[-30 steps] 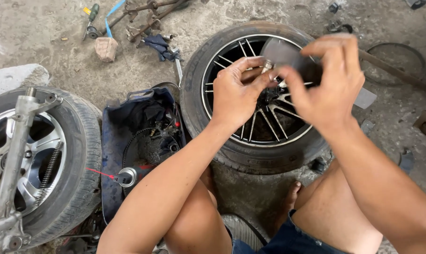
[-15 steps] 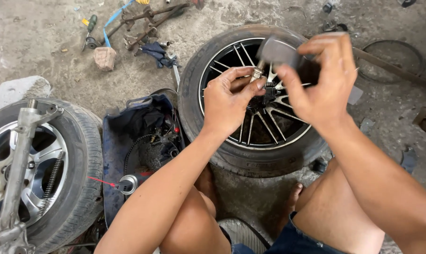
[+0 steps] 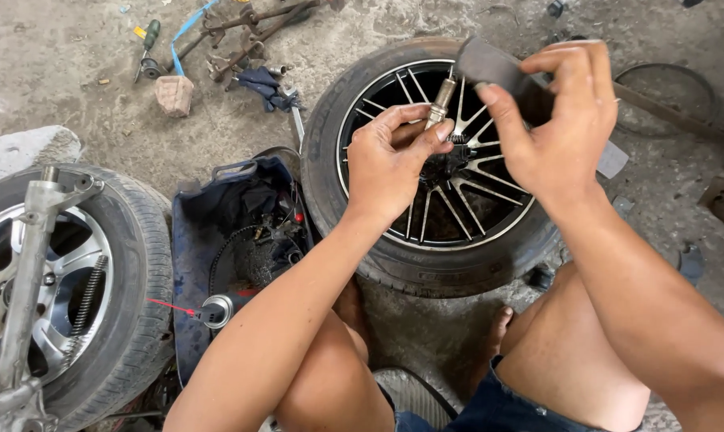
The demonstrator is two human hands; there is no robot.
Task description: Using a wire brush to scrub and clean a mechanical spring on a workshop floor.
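Above the black alloy wheel (image 3: 434,200) on the floor, we have lifted the spark plug (image 3: 440,102) higher than a second ago, upright now. Our left hand (image 3: 390,164) pinches its lower end in its fingers; our right hand (image 3: 562,120) grips a dark flat strip (image 3: 490,68) just beside its tip.

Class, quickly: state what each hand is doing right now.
Left hand: closed, pinching a small metal plug-like part.
Right hand: closed, gripping a dark grey flat piece.

Bare concrete floor (image 3: 58,88) lies open upper left; 2 wheels (image 3: 426,264) (image 3: 130,264) flank the blue toolbag (image 3: 190,264).
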